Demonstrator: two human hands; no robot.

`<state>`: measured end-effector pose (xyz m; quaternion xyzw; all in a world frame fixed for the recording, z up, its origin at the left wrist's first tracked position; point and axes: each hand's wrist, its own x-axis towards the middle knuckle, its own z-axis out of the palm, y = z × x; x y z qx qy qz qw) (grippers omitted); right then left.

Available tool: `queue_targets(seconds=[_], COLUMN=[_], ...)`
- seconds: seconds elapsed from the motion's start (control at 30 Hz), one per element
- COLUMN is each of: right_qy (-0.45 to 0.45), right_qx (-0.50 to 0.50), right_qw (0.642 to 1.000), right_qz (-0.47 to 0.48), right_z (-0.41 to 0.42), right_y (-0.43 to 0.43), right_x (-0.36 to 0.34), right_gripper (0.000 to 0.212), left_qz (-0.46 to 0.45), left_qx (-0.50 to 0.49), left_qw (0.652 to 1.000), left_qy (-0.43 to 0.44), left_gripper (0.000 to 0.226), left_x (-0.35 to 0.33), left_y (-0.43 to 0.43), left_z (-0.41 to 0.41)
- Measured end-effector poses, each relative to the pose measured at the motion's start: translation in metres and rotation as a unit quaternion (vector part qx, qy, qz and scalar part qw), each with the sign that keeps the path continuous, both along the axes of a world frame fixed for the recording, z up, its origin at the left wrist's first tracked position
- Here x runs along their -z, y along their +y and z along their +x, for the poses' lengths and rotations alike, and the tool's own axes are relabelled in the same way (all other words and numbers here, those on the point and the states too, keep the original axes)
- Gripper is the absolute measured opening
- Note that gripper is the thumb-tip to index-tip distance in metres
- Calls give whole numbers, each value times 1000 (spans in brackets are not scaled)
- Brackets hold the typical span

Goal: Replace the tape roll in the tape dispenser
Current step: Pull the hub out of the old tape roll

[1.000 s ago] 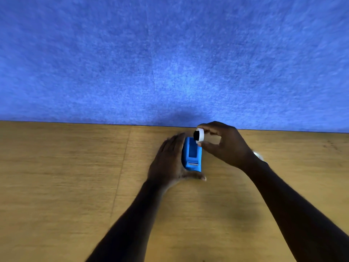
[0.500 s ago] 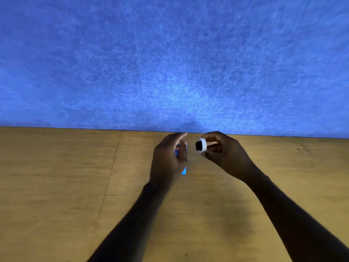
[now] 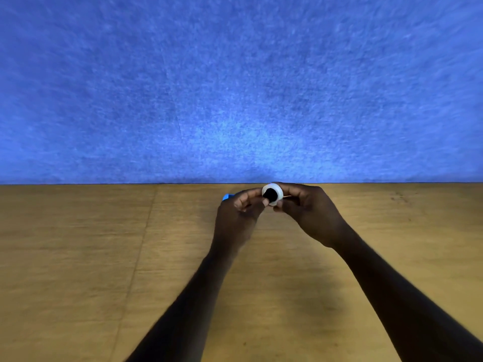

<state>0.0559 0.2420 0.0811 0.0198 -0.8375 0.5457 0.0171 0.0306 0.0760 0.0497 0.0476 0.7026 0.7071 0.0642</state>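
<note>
You've got the tape roll point(image 3: 272, 194) pinched up in your right hand point(image 3: 304, 211), just right of centre frame, right at the line where the wooden table point(image 3: 78, 257) meets the blue backdrop point(image 3: 235, 87). White ring, dark core facing you, and your left hand's fingertips point(image 3: 264, 202) are touching its lower edge. That left hand point(image 3: 236, 218) is curled around the blue tape dispenser point(image 3: 227, 197) too, though only a sliver of it peeks out at the upper left of your knuckles, so I can't tell which way it's turned. The roll looks small and light, stiff enough at the core, I'd say, but the smooth outer wrap could be slick. Hold it by the flat sides or the rim, not the sticky free end. The dispenser reads as light plastic, so a firm hold on its body should keep it steady while the roll goes in.
</note>
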Motion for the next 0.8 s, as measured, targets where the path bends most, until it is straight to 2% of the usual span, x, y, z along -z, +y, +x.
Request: queue_targets(seconds=[0.13,0.23,0.3,0.5,0.8], right_qy=[28,45,37,44,65], right_qx=[-1,12,21,11,24], right_qw=[1000,999,999,999,998], right_qz=[-4,26,-14,-20,-3], right_z=[6,8,9,11,14], right_y=[2,2,1,3,0], right_x=[-2,-3,-3,-2,2], right_gripper=[14,13,15,19,19], left_qz=[38,60,59,62,65], left_qx=[9,16,10,23,-21], left_qw=[999,997,997,998,998], left_qy=[-11,-47,-44,-20,-12], left_gripper=[15,33,38,29,25], left_x=[-4,-7,-9,-15,-13], left_y=[6,10,12,17,23], left_z=[3,6,8,16,25])
